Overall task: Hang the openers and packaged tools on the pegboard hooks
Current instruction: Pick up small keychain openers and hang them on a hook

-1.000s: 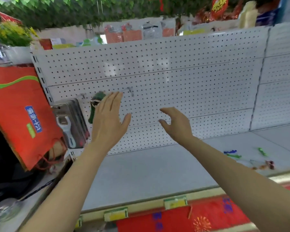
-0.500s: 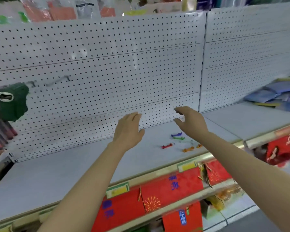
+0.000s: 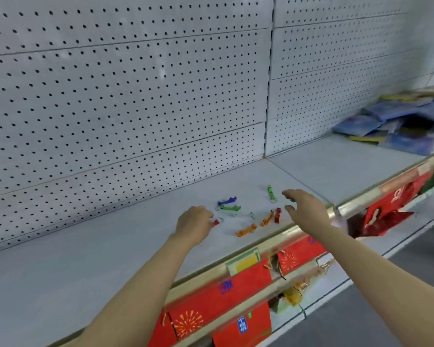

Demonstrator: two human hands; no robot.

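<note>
Several small coloured openers lie on the grey shelf (image 3: 110,246): a blue opener (image 3: 226,201), a green opener (image 3: 229,208) just below it, another green opener (image 3: 271,192) farther right, two orange openers (image 3: 246,230) (image 3: 268,218) and a red opener (image 3: 277,215). My left hand (image 3: 193,221) hovers low over the shelf with its fingers curled down onto a red opener (image 3: 216,222), mostly hidden by the fingertips. My right hand (image 3: 306,209) is open, fingers spread, just right of the red and orange openers. The white pegboard (image 3: 135,96) behind shows no hooks here.
A pile of blue packaged goods (image 3: 398,123) lies on the shelf at the far right. Red gift bags (image 3: 223,296) hang below the shelf's gold front rail (image 3: 261,249), which carries yellow price tags.
The view has swung right and down, away from the hanging green opener and packaged tools. Both hands have dropped from the pegboard to the loose openers on the shelf.
</note>
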